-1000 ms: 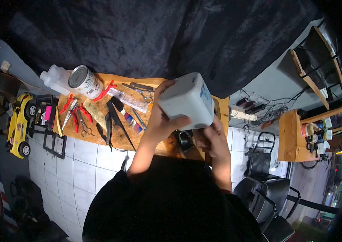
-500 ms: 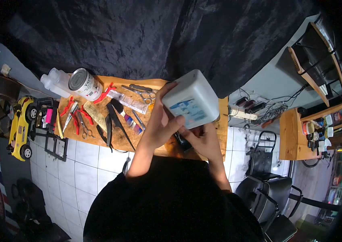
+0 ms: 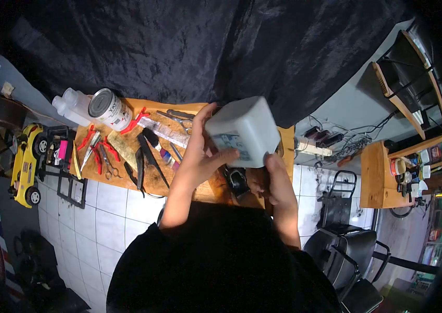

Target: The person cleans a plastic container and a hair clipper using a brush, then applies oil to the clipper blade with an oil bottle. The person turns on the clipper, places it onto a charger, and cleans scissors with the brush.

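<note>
A white box-shaped container (image 3: 249, 130) with a blue printed label is held tilted above the wooden table (image 3: 208, 193). Around its left side and front wraps my left hand (image 3: 200, 156), thumb near the label. My right hand (image 3: 278, 182) grips the lower right corner, its thumb on the surface and its other fingers partly hidden. Below the container lies a black shiny object (image 3: 236, 181). To the left on the table are scissors (image 3: 110, 169), a black comb (image 3: 153, 159), a brush (image 3: 152, 136), a clear comb (image 3: 163, 130) and red-handled clips (image 3: 136, 120).
A metal can (image 3: 110, 108) and translucent bottles (image 3: 72, 104) stand at the table's back left. A yellow toy car (image 3: 27, 166) is at the far left. Black chairs (image 3: 346, 250) and a wooden shelf (image 3: 380, 177) are at the right. A dark curtain (image 3: 153, 52) hangs behind.
The container has turned in my hands; its label came round to face me and now sits lower and partly behind my left thumb. My right hand has shifted its hold to the right.
</note>
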Demonstrator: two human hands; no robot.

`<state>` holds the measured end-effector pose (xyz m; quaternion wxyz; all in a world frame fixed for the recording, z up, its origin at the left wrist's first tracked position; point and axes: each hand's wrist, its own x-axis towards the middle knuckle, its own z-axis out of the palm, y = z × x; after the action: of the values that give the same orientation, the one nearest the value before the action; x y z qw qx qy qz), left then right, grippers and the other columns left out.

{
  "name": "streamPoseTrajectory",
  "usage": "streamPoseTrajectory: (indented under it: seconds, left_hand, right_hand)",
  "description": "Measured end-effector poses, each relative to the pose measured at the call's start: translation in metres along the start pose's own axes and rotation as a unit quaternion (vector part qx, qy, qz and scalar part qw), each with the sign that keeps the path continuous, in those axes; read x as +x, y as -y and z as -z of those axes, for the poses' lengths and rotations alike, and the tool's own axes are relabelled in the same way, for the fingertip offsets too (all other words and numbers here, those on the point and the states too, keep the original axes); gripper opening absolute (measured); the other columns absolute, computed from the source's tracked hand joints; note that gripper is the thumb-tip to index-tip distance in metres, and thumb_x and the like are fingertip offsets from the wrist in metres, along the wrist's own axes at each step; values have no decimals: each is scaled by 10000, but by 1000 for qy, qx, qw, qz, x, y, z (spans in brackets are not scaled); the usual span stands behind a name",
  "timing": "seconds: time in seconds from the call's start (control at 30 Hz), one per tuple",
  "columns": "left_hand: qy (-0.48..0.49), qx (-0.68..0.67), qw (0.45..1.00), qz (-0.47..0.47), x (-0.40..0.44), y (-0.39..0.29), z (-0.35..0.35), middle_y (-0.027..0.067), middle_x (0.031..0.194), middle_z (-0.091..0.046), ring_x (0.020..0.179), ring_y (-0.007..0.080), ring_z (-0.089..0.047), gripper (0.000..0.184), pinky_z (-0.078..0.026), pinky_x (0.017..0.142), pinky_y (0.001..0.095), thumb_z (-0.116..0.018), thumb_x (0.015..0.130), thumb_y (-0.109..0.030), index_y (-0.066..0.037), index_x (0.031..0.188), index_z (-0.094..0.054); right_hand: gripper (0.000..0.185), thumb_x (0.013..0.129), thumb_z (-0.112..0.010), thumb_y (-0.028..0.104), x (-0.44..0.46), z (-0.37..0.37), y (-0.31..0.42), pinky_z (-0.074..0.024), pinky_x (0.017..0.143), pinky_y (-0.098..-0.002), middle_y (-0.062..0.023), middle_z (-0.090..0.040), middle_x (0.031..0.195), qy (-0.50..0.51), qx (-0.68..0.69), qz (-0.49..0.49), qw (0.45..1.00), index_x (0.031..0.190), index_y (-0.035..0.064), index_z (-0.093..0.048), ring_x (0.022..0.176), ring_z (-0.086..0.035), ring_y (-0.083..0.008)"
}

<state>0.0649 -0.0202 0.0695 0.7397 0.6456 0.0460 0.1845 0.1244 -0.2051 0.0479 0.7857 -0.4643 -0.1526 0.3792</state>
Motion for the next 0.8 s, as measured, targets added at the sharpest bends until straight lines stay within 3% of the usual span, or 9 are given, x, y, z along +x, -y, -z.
streamPoseTrajectory:
  seconds: [0.07, 0.17, 0.23, 0.37, 0.47, 0.6, 0.63, 0.73, 0.8]
  left_hand:
    - [-3, 22, 1000, 22, -1, -3, 0, 128, 1302, -450, 1148, 174, -502, 835, -450, 938, 300, -718, 745, 66, -31, 1426, -245]
    - [57, -8, 998, -11, -1, -5, -2, 139, 1321, -427, 1153, 175, -495, 801, -448, 938, 295, -670, 790, 63, -33, 1438, -208]
    - [80, -76, 994, -20, -4, -8, -8, 154, 1318, -417, 1165, 191, -485, 802, -444, 950, 312, -675, 805, 16, -30, 1439, -187]
    - [-4, -81, 996, -47, -5, 0, -22, 189, 1265, -425, 1201, 261, -454, 924, -408, 997, 377, -792, 730, -151, -14, 1416, -189]
    - [-9, -49, 997, -64, -1, 9, -19, 176, 1273, -428, 1201, 245, -453, 918, -400, 1005, 370, -802, 721, -136, -10, 1408, -206]
    - [4, -29, 998, -61, 1, 4, -7, 150, 1287, -434, 1197, 226, -455, 888, -400, 1002, 356, -790, 728, -84, -34, 1411, -226]
    - [9, -31, 997, -64, 1, 4, -4, 144, 1288, -436, 1194, 222, -456, 869, -402, 999, 353, -777, 737, -59, -41, 1413, -231]
    - [7, -49, 997, -53, 2, 9, -3, 144, 1311, -424, 1195, 222, -456, 834, -400, 1001, 354, -735, 759, 7, -59, 1422, -235]
    - [-19, -39, 998, -38, 1, 10, -5, 155, 1334, -404, 1207, 231, -449, 825, -394, 1010, 364, -712, 768, 39, -62, 1430, -229]
  right_hand:
    - [421, 967, -534, 336, 3, -4, 1, -402, 498, -223, -39, -570, 789, 6, -88, 16, 996, 1231, 8, -513, 571, -486, -78]
    - [316, 933, -598, 198, 10, -5, -13, -465, 805, -298, -74, -619, 974, -70, -164, 70, 982, 1156, -22, -558, 922, -566, -140]
    - [307, 914, -617, 135, 12, -5, -15, -457, 877, -312, -82, -621, 1035, -62, -201, 81, 974, 1162, -31, -550, 1016, -559, -154]
    - [391, 877, -638, 60, 10, -15, -12, -459, 908, -324, -92, -624, 1071, -33, -222, 75, 972, 1232, -28, -498, 1058, -560, -171]
    - [455, 872, -630, 63, 8, -22, -10, -491, 785, -297, -79, -618, 1002, -3, -146, 90, 985, 1288, -1, -457, 918, -585, -152]
    - [502, 854, -646, 177, 1, -11, 4, -307, 412, -220, -26, -488, 726, 0, 32, -6, 999, 1296, 54, -441, 499, -402, -77]
    - [508, 857, -633, 236, 2, -16, 8, -283, 404, -214, -22, -443, 668, -31, 43, 1, 999, 1300, 75, -441, 463, -357, -85]
    - [384, 913, -564, 129, 2, -10, 2, -324, 434, -193, -7, -515, 791, 18, 99, -9, 995, 1270, 23, -471, 544, -416, -54]
    - [380, 912, -571, 125, 4, -7, -5, -324, 432, -196, -11, -524, 802, 21, 12, 16, 1000, 1262, 15, -474, 557, -431, -50]
